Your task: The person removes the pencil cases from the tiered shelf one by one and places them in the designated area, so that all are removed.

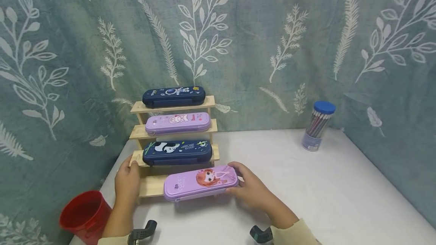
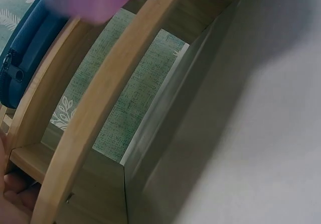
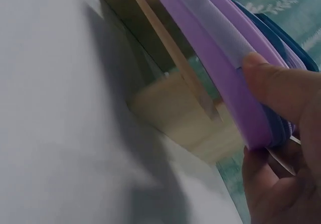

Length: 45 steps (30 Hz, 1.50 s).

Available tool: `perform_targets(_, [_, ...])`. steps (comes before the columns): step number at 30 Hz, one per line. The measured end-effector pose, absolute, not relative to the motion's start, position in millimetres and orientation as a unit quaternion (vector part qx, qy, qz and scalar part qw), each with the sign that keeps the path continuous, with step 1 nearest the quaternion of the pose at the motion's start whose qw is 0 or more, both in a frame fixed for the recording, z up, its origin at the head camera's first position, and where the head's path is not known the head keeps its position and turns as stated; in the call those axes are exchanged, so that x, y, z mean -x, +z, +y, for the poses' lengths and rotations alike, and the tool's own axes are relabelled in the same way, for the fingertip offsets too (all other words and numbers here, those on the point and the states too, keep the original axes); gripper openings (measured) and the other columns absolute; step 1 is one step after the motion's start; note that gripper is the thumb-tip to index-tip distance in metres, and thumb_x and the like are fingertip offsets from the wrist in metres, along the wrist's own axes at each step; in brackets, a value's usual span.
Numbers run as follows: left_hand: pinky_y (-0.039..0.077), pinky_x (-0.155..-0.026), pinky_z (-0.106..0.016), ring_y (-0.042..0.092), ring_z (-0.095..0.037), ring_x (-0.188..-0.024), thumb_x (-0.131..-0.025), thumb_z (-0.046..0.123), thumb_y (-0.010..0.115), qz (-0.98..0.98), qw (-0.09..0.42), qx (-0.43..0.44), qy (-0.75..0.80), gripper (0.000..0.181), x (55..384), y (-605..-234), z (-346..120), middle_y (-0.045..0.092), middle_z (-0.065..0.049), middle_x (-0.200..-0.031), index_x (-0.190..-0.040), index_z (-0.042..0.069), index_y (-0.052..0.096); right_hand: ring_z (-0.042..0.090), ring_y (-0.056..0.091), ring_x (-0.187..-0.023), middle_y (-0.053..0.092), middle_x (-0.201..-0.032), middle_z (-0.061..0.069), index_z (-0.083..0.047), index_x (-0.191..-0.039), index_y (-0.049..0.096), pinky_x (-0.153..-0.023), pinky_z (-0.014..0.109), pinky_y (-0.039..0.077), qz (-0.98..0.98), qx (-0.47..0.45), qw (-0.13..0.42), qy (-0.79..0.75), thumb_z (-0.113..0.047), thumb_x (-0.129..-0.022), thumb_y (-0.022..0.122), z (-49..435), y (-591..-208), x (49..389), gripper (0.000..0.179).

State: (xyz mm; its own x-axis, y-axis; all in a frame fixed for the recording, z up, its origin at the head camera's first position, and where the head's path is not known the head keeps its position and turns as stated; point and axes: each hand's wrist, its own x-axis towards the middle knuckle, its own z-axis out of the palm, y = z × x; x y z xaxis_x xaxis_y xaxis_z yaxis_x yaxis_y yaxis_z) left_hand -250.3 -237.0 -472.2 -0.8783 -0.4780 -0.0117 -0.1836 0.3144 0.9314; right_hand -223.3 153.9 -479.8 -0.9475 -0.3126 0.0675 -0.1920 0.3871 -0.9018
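My right hand [image 1: 252, 190] grips the right end of a lilac pencil case [image 1: 186, 185] with a red-haired girl on its lid. In the right wrist view the thumb [image 3: 281, 86] presses one side of that case, with fingers below it. The case is slightly tilted at the lowest shelf of a stepped wooden rack [image 1: 151, 187]; whether it touches the shelf I cannot tell. My left hand [image 1: 127, 180] holds the rack's left side, its fingers partly hidden behind the wood in the left wrist view.
On the upper shelves lie a navy panda pencil case [image 1: 180, 152], a lilac one [image 1: 178, 123] and a navy astronaut one [image 1: 173, 96]. A red bucket [image 1: 86, 218] stands at front left. A blue-lidded jar of pencils [image 1: 317, 126] stands at back right on the white table [image 1: 340, 199].
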Motion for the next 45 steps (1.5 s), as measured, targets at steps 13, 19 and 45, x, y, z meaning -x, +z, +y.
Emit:
perform_targets(13, [0.032,-0.122,-0.062,0.042,-0.036,-0.152,-0.111,0.043,0.031,-0.81,0.161,-0.199,-0.527,0.06,255,-472,-236,0.048,-0.011,-0.162,-0.163,0.014,0.038,0.042,0.035,-0.154,0.038,-0.166,0.016,-0.014,-0.157,0.037,-0.118,0.047,0.04,0.843,0.13,0.048,-0.52,-0.016,-0.091,0.081,239,-478,230,0.08])
perform_targets(19, [0.032,-0.122,-0.063,0.043,-0.037,-0.151,-0.111,0.044,0.031,-0.804,0.156,-0.199,-0.537,0.061,254,-477,-237,0.047,-0.012,-0.162,-0.163,0.014,0.037,0.045,0.032,-0.155,0.036,-0.166,0.019,-0.013,-0.159,0.034,-0.118,0.049,0.038,0.85,0.13,0.046,-0.508,-0.021,-0.091,0.082,269,-473,233,0.083])
perform_targets(45, [0.036,-0.117,-0.065,0.051,-0.041,-0.141,-0.112,0.04,0.031,-0.818,0.166,-0.196,-0.514,0.059,254,-475,-238,0.052,-0.018,-0.157,-0.162,0.011,0.039,0.057,0.024,-0.153,0.023,-0.168,0.03,-0.002,-0.163,0.021,-0.12,0.066,0.032,0.871,0.096,0.042,-0.479,-0.023,-0.098,0.074,348,-474,317,0.086])
